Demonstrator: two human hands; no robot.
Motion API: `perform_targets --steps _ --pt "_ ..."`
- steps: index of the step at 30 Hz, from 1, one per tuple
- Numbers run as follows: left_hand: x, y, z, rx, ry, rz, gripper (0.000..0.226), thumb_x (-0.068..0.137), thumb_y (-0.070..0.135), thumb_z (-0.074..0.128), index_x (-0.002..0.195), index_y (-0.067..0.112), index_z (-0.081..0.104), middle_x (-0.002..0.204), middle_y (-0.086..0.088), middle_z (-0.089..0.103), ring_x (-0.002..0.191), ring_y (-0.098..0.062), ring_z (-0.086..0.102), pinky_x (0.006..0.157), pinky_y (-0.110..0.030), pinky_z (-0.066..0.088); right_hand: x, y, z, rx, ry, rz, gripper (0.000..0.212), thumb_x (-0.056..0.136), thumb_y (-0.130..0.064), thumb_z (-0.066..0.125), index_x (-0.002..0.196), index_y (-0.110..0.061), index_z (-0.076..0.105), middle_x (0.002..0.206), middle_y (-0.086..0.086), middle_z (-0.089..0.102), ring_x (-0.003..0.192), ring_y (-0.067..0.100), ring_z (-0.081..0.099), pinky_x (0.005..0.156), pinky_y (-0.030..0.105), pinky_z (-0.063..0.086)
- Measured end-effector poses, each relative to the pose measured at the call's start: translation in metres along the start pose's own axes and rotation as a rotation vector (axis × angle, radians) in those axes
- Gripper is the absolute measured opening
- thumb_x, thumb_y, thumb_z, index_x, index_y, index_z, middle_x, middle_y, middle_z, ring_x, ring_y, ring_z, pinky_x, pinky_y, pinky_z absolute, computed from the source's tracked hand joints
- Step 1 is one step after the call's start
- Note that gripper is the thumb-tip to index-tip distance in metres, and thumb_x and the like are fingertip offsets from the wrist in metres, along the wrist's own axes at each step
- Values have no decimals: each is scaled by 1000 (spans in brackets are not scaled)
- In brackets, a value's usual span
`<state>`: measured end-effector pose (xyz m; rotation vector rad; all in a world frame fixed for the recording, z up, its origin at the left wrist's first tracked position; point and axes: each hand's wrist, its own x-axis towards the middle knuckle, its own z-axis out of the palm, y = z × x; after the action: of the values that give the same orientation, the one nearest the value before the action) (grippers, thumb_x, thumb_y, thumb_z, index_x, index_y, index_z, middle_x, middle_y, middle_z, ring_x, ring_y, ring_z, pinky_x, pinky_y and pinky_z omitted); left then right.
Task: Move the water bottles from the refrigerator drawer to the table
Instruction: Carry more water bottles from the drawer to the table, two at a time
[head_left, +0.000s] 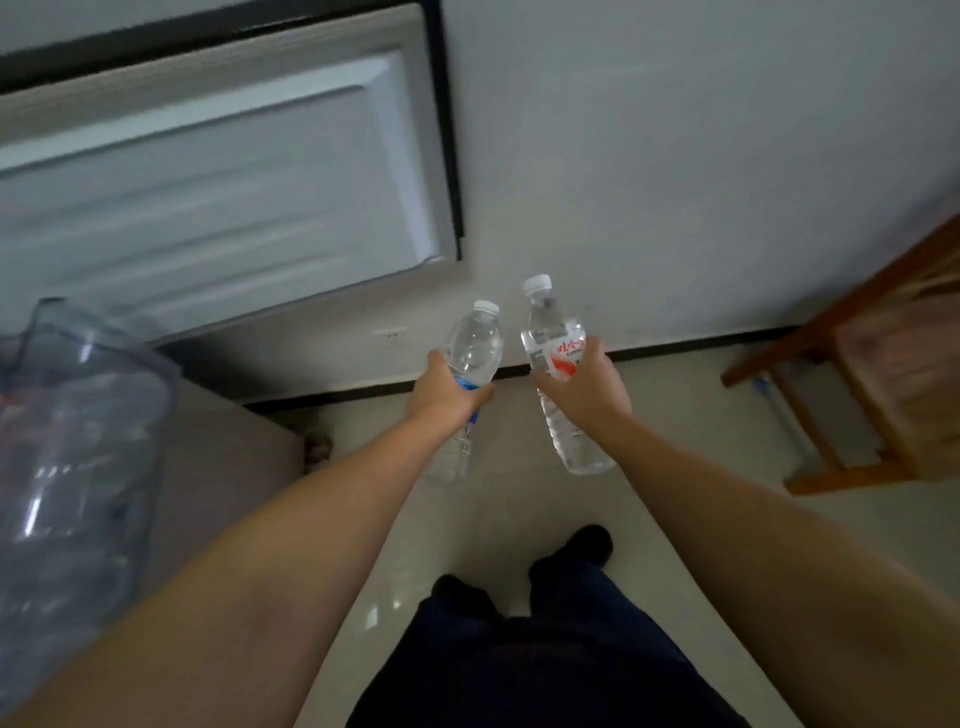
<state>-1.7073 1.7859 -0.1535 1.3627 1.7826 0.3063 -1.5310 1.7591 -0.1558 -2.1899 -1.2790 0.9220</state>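
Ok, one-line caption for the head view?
Left hand and right hand each grip a water bottle above the floor.

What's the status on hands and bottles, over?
Left hand grips blue-label bottle. Right hand grips red-label bottle. Both carried above floor. Nothing in the way.

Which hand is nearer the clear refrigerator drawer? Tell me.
Left. The left hand, gripping the blue-label bottle, is on the refrigerator drawer side; the right hand, holding the red-label bottle, is farther away.
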Motion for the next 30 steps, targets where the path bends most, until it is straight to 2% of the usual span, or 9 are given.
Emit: perform_targets --steps 5,8,10,13,16,19,23,26,30 --pt "18 72 73 118 -137 53 64 69 43 74 116 21 36 102 -6 65 80 -29 70 78 -42 59 26 65 -69 36 115 156 62 81 -56 63 118 -11 40 112 8 56 96 27 60 77 37 50" --pt "28 116 118 163 -184 111 67 69 44 73 119 21 35 102 -5 67 81 -29 70 78 -40 58 38 105 -110 7 169 218 61 82 -54 63 120 -13 39 113 7 55 87 22 56 68 31 45" --pt "32 148 149 197 -228 166 65 69 44 72 116 22 34 99 -6 69 77 -27 71 76 -40 59 42 134 -138 17 218 283 62 81 -53 64 122 -14 38 115 7 55 88 21 58 67 31 47" --pt "32 189 189 239 -299 237 56 71 39 70 109 22 33 92 -6 70 71 -26 71 72 -39 60 43 170 -168 58 273 396 65 79 -52 65 123 -15 37 116 7 55 96 25 63 75 40 56" --pt "29 231 233 286 -392 334 56 74 34 70 114 16 35 87 -6 67 74 -27 70 71 -41 60 41 206 -197 114 363 532 63 80 -52 65 122 -14 38 116 7 55 97 27 62 78 41 55" --pt "23 265 271 379 -477 433 61 78 36 71 121 15 35 99 -2 59 86 -26 65 69 -33 53 38 238 -218 194 435 635 63 79 -48 68 123 -13 38 117 7 54 101 27 60 78 38 53" --pt "19 310 331 489 -581 564 63 77 39 74 122 13 38 113 -6 57 101 -28 61 81 -40 53 35 278 -245 330 572 754 63 76 -44 74 120 -14 41 114 7 56 98 25 61 81 41 56" --pt "19 347 381 561 -678 670 63 77 38 75 122 13 40 117 -7 58 97 -24 58 76 -34 47 35 310 -268 373 678 856 61 76 -43 73 119 -13 43 112 8 57 97 27 61 79 38 54" --pt "14 403 436 692 -801 807 59 80 39 71 122 16 36 108 -2 55 87 -18 57 67 -31 47 41 343 -302 444 804 987 61 76 -47 70 117 -11 43 111 10 57 95 28 60 71 32 48"
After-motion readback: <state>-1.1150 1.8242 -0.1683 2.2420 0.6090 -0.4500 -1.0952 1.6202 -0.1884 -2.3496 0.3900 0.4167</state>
